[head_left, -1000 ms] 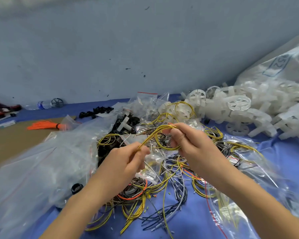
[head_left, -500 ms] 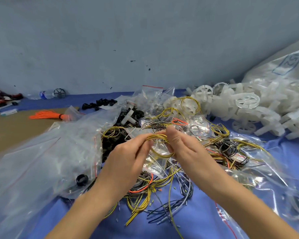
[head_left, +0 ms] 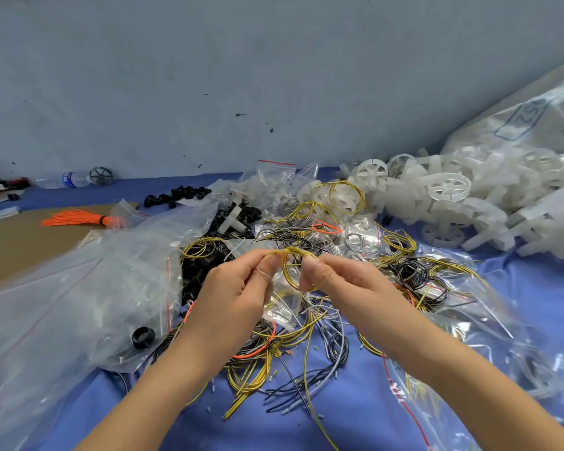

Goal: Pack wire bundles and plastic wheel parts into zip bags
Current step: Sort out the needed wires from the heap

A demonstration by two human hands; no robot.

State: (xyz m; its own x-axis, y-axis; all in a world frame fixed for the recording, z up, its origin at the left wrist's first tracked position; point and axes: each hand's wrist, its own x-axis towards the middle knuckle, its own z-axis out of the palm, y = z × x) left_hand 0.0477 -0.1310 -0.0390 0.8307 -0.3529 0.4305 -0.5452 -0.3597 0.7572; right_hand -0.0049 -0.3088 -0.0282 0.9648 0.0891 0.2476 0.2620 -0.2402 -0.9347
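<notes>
A small coil of yellow wire (head_left: pixel 290 265) is held up over the wire pile between both hands. My left hand (head_left: pixel 238 288) pinches its left side with thumb and fingers. My right hand (head_left: pixel 342 284) pinches its right side. Below them lies a tangle of loose wires (head_left: pixel 284 353) in yellow, grey, black and orange on the blue cloth. White plastic wheel parts (head_left: pixel 446 190) are heaped at the back right. Clear zip bags (head_left: pixel 79 304) are piled at the left, and more zip bags (head_left: pixel 469 336) holding wire coils lie at the right.
Black plastic rings (head_left: pixel 176 196) sit at the back centre and one black ring (head_left: pixel 142 336) lies by the left bags. An orange wire bundle (head_left: pixel 75 219) rests on brown cardboard (head_left: pixel 13 249). A water bottle (head_left: pixel 75 179) lies by the wall. A large sack (head_left: pixel 534 125) stands at the right.
The yellow wire went from a long loose loop to a small tight coil. Both hands came closer together around it, and my view shifted slightly.
</notes>
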